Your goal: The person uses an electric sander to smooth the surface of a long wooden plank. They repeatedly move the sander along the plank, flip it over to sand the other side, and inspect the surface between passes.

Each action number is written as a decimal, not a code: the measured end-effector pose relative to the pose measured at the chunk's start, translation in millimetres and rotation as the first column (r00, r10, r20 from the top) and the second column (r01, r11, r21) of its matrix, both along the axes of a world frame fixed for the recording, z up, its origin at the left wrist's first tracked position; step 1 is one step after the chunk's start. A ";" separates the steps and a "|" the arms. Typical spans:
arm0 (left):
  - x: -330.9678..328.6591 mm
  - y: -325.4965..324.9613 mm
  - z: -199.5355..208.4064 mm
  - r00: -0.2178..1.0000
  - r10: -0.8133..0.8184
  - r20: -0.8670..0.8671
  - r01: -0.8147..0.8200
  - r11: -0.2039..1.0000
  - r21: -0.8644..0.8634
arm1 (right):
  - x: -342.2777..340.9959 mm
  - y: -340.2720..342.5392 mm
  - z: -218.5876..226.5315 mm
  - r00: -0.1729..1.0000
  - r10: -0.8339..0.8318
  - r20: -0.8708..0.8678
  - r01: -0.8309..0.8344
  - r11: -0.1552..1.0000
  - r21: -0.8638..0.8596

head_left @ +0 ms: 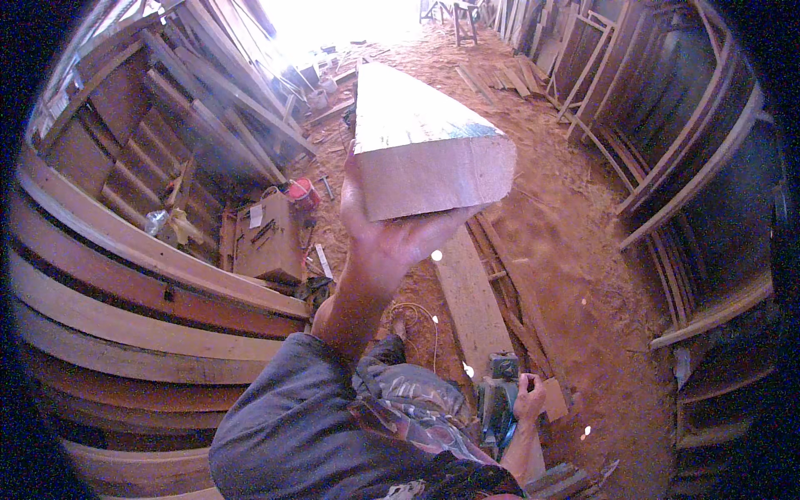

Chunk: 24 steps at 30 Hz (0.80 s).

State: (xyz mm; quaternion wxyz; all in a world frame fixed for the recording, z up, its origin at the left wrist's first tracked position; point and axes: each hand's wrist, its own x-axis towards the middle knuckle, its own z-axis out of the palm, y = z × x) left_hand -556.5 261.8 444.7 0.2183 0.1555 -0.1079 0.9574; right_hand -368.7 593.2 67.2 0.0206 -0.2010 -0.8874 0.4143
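Left of the left grip, long planks lie stacked, likely to save room. The left grip spreads wide around a timber beam, palm beneath it, presumably to bear its weight; the cut end faces the head, leaving that end and the upper face in view. The beam thus sits directly on the palm and reaches away beyond it. Below and right of this grip lies a flat board. Further right, the right grip has curled fingers just beside a dark machine; whether it holds anything, I cannot tell. Well right of both, frames lean upright.
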 end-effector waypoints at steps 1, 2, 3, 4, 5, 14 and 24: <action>1.5 -0.4 -1.7 0.989 0.140 -0.047 -0.147 0.967 -0.207 | -0.3 -0.4 0.1 1.000 -0.003 0.012 0.003 1.000 -0.002; 2.0 -0.7 -3.1 0.962 0.251 -0.111 -0.274 0.870 -0.410 | -0.3 -1.1 -0.4 1.000 -0.012 0.022 0.012 1.000 -0.005; 8.4 1.3 -6.6 0.865 0.400 -0.304 -0.493 0.555 -0.670 | -0.5 -1.3 -1.2 1.000 -0.010 0.011 0.010 1.000 -0.001; 8.0 0.8 -7.1 0.850 0.437 -0.295 -0.505 0.512 -0.695 | -0.9 -0.9 -2.2 1.000 -0.008 0.000 0.008 1.000 0.003; 5.1 3.1 -8.5 0.838 0.464 -0.286 -0.507 0.471 -0.721 | 0.7 -2.2 -0.6 1.000 -0.020 -0.008 0.020 1.000 0.004; -2.2 -11.9 -11.6 0.968 0.251 0.003 -0.233 0.903 -0.361 | -0.5 -4.5 15.8 0.998 -0.043 0.048 0.042 0.999 0.026; -8.8 -0.5 0.4 0.922 0.377 0.091 -0.263 0.780 -0.568 | 5.1 -1.1 -5.1 0.990 -0.052 -0.128 0.064 0.994 0.090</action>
